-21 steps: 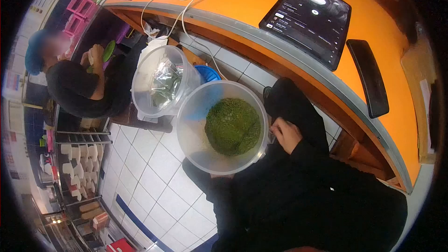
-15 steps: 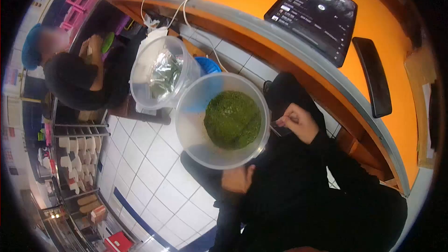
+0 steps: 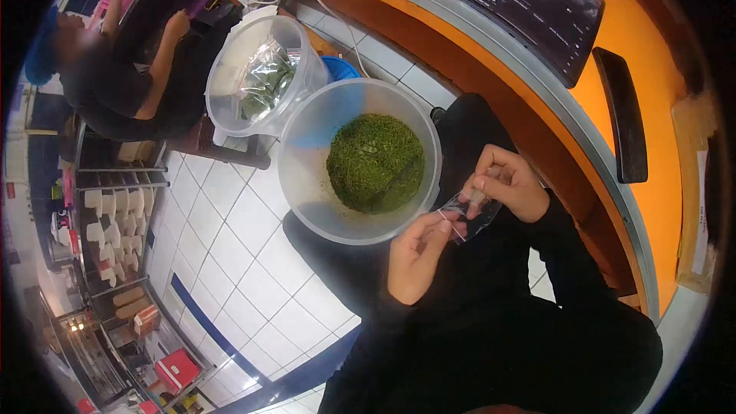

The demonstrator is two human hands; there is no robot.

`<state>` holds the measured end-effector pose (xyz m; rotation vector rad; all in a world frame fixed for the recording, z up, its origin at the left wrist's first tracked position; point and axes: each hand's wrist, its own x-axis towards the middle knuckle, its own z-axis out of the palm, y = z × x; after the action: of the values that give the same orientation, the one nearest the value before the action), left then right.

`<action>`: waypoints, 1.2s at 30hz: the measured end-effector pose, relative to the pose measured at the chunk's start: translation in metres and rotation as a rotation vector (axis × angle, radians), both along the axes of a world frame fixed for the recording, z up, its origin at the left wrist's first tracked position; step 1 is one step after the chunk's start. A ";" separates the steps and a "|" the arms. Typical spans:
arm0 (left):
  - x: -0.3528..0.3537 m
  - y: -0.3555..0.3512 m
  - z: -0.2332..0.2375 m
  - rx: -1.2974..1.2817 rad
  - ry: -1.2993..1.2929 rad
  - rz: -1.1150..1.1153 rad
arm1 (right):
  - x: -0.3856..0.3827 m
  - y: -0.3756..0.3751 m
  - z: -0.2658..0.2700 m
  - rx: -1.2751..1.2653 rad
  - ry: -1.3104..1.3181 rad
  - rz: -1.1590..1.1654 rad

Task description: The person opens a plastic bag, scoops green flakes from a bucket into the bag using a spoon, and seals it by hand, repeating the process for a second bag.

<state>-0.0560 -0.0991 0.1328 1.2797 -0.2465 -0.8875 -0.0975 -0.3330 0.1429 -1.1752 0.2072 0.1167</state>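
Observation:
A small clear plastic bag [image 3: 483,222] is stretched between my two hands. My left hand [image 3: 416,258] pinches one edge of it between thumb and fingers, by the near right rim of a tub. On its other side, my right hand [image 3: 515,186] grips the bag with bent fingers. The translucent round tub [image 3: 304,184] is in front of me, against my legs. Dry, crumbled green leaf material [image 3: 372,157] covers part of its bottom. No contents can be made out in the bag.
Another clear tub [image 3: 218,100] holds filled bags of green material [image 3: 268,80]. To the right, an orange counter [image 3: 655,92] carries a tablet [image 3: 537,11] and a long black object [image 3: 621,115]. A person [image 3: 115,92] in dark clothes is at far left, above a shelf rack [image 3: 115,184].
My left hand has left the tub's underside and moved right to the bag. Both hands now hold it, spread out. The other person's arms have shifted, one reaching up.

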 end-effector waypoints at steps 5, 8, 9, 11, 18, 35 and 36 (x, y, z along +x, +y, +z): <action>0.004 0.007 0.001 0.011 -0.066 0.157 | 0.004 0.006 0.003 -0.039 -0.002 -0.052; 0.004 0.010 -0.001 0.099 -0.161 0.192 | 0.010 0.010 0.005 -0.120 -0.043 -0.003; 0.005 0.011 0.000 0.091 -0.171 0.185 | 0.014 0.012 0.008 -0.255 -0.087 0.004; 0.007 0.013 0.003 0.118 -0.191 0.258 | 0.021 0.023 0.014 -0.501 -0.135 -0.051; 0.026 0.017 0.017 0.115 -0.312 0.416 | 0.035 0.009 0.069 -1.439 -0.643 -0.527; 0.055 0.011 0.003 0.431 -0.803 0.394 | 0.066 -0.037 0.103 -1.941 -0.094 -0.799; 0.055 0.010 0.001 0.445 -0.839 0.390 | 0.067 -0.037 0.103 -1.942 -0.091 -0.804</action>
<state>-0.0005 -0.0891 0.1342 1.9942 -0.4484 -0.0218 -0.0308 -0.3703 0.2458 -2.8674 0.7752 -1.0938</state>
